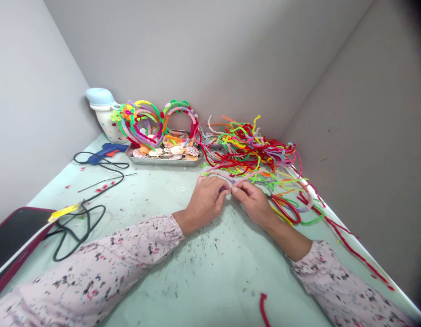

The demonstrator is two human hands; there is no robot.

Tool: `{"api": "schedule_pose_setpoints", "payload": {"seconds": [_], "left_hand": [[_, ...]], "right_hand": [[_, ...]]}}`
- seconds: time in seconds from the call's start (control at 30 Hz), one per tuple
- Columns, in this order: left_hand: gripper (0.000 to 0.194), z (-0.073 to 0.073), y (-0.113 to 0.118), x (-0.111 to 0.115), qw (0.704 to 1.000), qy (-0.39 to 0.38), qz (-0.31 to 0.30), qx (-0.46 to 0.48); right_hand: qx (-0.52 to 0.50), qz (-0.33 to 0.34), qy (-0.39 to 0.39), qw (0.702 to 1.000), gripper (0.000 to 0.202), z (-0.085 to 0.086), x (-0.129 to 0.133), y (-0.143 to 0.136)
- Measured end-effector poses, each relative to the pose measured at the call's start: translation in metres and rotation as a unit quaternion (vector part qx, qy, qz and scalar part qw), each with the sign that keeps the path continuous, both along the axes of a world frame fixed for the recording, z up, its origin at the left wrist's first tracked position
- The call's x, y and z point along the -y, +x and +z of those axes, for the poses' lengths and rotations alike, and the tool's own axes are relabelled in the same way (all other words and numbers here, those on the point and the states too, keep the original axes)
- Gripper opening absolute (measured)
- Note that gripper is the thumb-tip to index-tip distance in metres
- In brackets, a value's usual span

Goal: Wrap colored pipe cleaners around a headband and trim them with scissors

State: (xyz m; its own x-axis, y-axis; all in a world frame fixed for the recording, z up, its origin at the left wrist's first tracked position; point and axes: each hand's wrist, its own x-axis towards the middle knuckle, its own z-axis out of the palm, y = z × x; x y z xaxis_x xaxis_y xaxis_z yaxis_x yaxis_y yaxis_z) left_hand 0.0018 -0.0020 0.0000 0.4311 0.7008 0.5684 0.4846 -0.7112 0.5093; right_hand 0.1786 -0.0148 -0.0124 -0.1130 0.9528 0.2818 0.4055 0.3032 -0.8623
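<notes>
Above the middle of the table, my left hand [206, 197] is closed, with its thumb and fingertips pinched together. My right hand [253, 200] meets it fingertip to fingertip, also in a pinch. Between and behind the fingers runs a pink and purple pipe cleaner [221, 173], bent in a low arc; the parts inside the fingers are hidden. Just behind my hands spreads a tangled heap of colourful pipe cleaners [244, 145]. Red-handled scissors [287, 205] lie beside my right wrist, their blades partly covered.
A metal tray [162, 161] of seashells bears several fuzzy headbands [142, 136]. Left stand a white cup [108, 122] with a blue lid, a blue glue gun [106, 152] with its black cord [91, 218], and a dark tablet [19, 236]. One red pipe cleaner piece [263, 309] lies near the front.
</notes>
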Motion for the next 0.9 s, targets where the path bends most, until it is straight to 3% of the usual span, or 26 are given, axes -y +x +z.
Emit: {"api": "schedule_pose_setpoints", "payload": {"seconds": [0.9], "left_hand": [[0.006,-0.0004,-0.0001,0.0000,1.000,0.005,-0.003,-0.003]], "right_hand": [[-0.001,0.012,-0.013,1.000,0.022,0.0006,0.0008,-0.0003]]}}
